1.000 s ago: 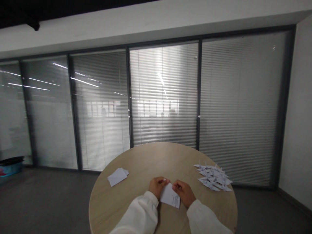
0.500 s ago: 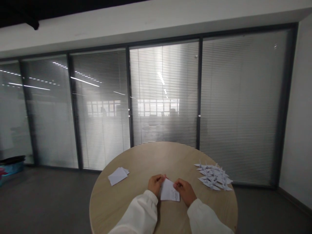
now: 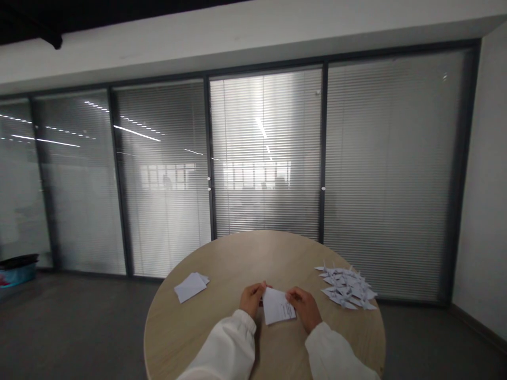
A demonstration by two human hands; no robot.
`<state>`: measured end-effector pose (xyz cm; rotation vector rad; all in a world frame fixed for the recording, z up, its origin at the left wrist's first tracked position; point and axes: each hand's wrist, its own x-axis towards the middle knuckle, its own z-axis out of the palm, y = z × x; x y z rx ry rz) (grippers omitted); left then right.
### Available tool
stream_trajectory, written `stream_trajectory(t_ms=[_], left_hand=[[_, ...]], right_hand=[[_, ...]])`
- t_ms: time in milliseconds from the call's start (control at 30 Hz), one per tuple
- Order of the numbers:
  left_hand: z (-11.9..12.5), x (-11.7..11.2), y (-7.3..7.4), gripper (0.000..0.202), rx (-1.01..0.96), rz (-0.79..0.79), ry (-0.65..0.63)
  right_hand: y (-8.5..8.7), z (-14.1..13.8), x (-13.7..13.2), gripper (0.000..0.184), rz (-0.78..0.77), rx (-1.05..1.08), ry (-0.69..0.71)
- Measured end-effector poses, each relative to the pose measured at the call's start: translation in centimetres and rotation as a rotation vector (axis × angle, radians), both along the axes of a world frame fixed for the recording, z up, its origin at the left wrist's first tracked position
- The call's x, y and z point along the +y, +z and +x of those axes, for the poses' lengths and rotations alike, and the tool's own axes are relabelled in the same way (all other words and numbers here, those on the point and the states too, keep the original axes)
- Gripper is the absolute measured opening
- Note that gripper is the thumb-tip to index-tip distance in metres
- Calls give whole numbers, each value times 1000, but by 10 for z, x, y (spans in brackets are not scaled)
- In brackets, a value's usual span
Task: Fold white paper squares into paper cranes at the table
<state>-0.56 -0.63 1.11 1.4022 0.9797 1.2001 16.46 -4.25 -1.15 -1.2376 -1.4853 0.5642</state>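
A white sheet of paper (image 3: 278,307) with lines of dark print on its right part is held between both hands, above the near middle of the table. My left hand (image 3: 252,300) pinches its upper left corner, fingers closed. On the other side, my right hand (image 3: 304,307) grips the upper right edge between thumb and fingers. Both wrists come out of white sleeves. The fingertips partly cover the paper's top corners, and whether it is folded there I cannot tell.
The round wooden table (image 3: 261,253) carries a small stack of white paper (image 3: 191,287) at left and a pile of folded paper cranes (image 3: 348,287) at right. Glass partitions with blinds (image 3: 265,200) stand behind. A blue bin (image 3: 18,272) is on the floor at far left.
The paper has turned slightly between my hands, its lower edge now slanting up to the right. My right hand has shifted a little to the right.
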Motion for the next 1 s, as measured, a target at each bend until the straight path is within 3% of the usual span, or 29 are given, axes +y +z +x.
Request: stream_trajectory(t_ms=[167,367,533,633,733,833,1000], left_hand=[[3,-3,1,52,46,-2,-47],[5,-8,4,55,96,-43,-128],[6,-10,7,59,185,5,-138],[7,-12,4,54,316,71,-234],[7,-14,0,51,366,30,-338],[6,-11,-4,52,319,-13,-303],[1,4,-7,57,157,-55,-135]], right_hand=[[2,2,0,27,32,21,-86],[3,3,1,32,98,104,-76],[7,-2,-5,35,115,105,35],[10,-6,-8,35,95,93,116],[13,-9,-12,30,97,85,143],[14,-9,-15,29,148,76,138],[11,-11,-15,36,248,12,236]])
